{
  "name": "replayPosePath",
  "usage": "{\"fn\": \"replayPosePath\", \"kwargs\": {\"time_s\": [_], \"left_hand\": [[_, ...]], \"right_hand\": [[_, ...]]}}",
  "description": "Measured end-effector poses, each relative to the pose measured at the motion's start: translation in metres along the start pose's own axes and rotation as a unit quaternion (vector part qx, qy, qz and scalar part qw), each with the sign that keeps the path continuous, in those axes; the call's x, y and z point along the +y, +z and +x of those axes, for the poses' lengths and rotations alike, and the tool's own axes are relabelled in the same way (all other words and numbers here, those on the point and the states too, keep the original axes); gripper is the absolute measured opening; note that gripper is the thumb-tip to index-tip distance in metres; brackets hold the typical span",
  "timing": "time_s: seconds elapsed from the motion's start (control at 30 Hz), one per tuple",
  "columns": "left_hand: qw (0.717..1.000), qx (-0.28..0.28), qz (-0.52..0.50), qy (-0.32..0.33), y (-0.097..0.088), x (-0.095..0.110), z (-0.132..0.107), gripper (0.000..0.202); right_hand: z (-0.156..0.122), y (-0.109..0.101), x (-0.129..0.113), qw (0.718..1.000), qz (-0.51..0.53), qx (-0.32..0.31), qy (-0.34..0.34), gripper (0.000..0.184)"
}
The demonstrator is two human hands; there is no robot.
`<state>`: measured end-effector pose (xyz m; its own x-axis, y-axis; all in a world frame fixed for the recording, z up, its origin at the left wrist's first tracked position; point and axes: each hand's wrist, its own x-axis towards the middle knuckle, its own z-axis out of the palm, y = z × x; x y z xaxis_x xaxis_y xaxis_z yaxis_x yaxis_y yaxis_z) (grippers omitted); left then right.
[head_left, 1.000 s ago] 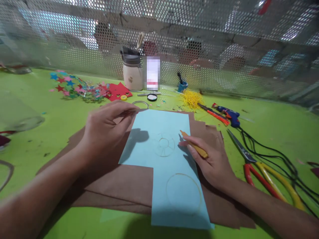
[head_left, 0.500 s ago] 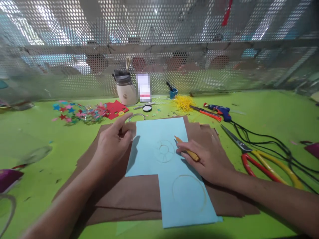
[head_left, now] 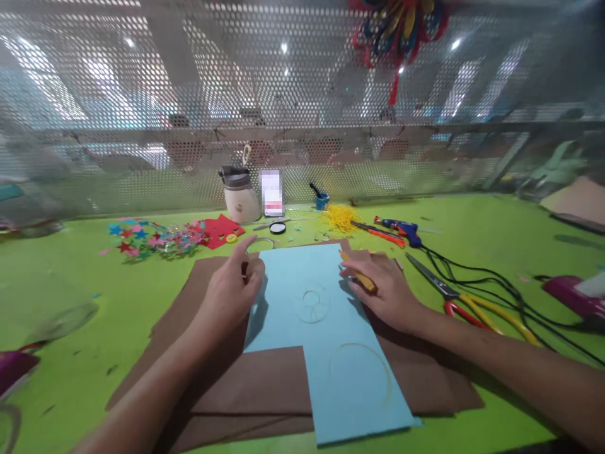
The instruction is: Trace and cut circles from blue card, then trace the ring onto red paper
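Note:
A light blue paper sheet (head_left: 326,328) with two drawn circles lies on brown paper sheets (head_left: 246,384) on the green table. My left hand (head_left: 234,290) rests at the blue sheet's upper left corner, fingers curled and partly spread, index pointing toward a clear tape ring (head_left: 259,243) just beyond it. My right hand (head_left: 382,290) lies at the sheet's upper right edge, closed on a yellow pencil (head_left: 358,274) whose tip points up and left.
Red and yellow-handled scissors (head_left: 467,302), a blue glue gun (head_left: 399,229) with black cords, and an orange cutter lie to the right. A cream jar (head_left: 239,195), yellow shreds (head_left: 338,217), red paper and coloured foam stars (head_left: 146,239) sit behind. A perforated metal screen backs the table.
The camera has tilted up, showing more of the screen. My left hand let go of the tape ring and drew back slightly. My right hand slid up toward the sheet's top right edge.

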<state>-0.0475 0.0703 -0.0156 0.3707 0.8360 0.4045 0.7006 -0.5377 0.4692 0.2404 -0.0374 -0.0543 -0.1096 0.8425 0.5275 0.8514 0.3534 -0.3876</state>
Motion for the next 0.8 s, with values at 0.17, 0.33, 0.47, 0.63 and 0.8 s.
{"fn": "replayPosePath", "kwargs": {"time_s": [0.17, 0.33, 0.47, 0.63, 0.8], "left_hand": [[0.998, 0.009, 0.001, 0.058, 0.001, -0.005, 0.003, 0.058], [0.997, 0.009, -0.019, 0.071, 0.003, 0.001, 0.001, 0.052], [0.996, 0.003, -0.039, 0.081, 0.007, 0.005, -0.001, 0.05], [0.995, 0.003, -0.047, 0.089, 0.01, 0.001, 0.0, 0.052], [0.997, -0.005, -0.033, 0.067, 0.007, -0.004, 0.001, 0.052]], "right_hand": [[0.012, -0.003, 0.014, 0.995, -0.085, -0.052, -0.008, 0.036], [0.02, -0.009, 0.022, 0.992, -0.085, -0.09, 0.008, 0.035], [0.019, -0.009, 0.014, 0.997, -0.047, -0.035, 0.043, 0.031], [0.02, -0.004, 0.0, 0.999, -0.023, -0.033, 0.028, 0.032], [0.043, 0.003, -0.006, 0.994, -0.051, -0.091, 0.023, 0.037]]}}
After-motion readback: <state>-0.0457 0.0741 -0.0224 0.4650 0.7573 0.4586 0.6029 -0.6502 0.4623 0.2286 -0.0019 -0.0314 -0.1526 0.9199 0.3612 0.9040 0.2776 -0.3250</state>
